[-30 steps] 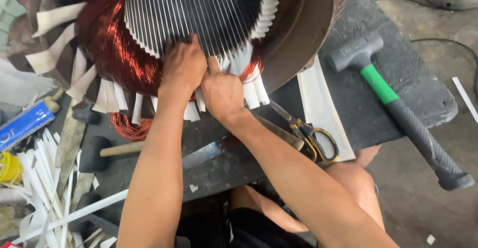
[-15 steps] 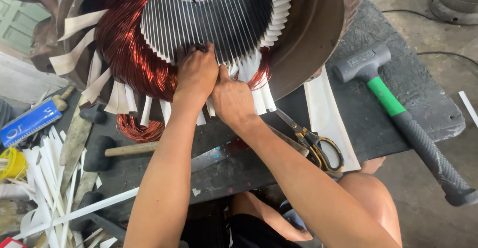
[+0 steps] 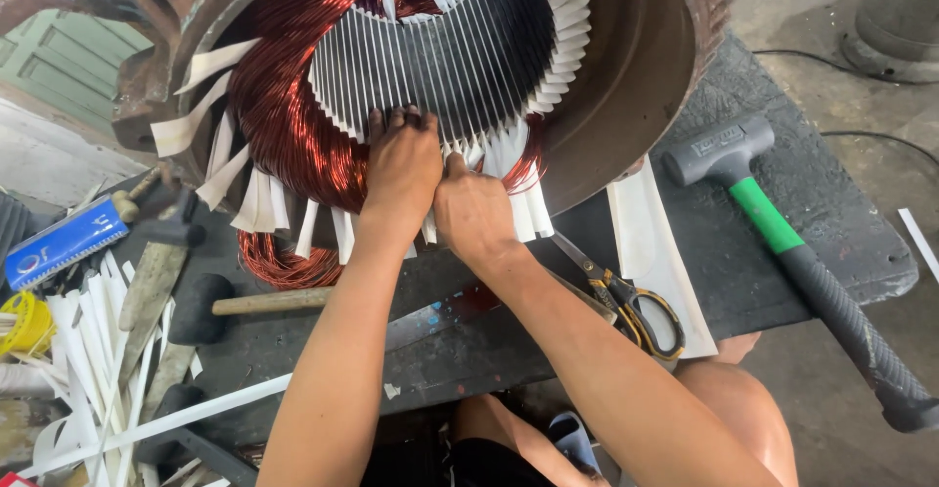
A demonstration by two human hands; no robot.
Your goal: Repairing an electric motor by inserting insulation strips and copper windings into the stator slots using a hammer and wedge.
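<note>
A large motor stator (image 3: 636, 76) lies on its side on a dark bench, its bore facing me. Copper-red windings (image 3: 284, 115) fill its left half, and white insulation paper strips (image 3: 245, 194) stick out of the slots. My left hand (image 3: 401, 169) presses on the slot edge at the bottom of the bore, fingers curled into the slots. Right beside it, my right hand (image 3: 474, 213) pinches a white paper strip at the same spot. The two hands touch each other.
Scissors with yellow-black handles (image 3: 626, 301) lie on the bench (image 3: 802, 213) by my right forearm, next to a white paper sheet (image 3: 650, 243). A grey-headed, green-necked mallet (image 3: 782, 243) lies right. A black rubber mallet (image 3: 225, 306), chisels and several cut paper strips (image 3: 88, 370) crowd the left.
The view has tilted down, so the stator and both hands sit lower in the frame. My hands stay at the same slot, fingers working slightly deeper into it.
</note>
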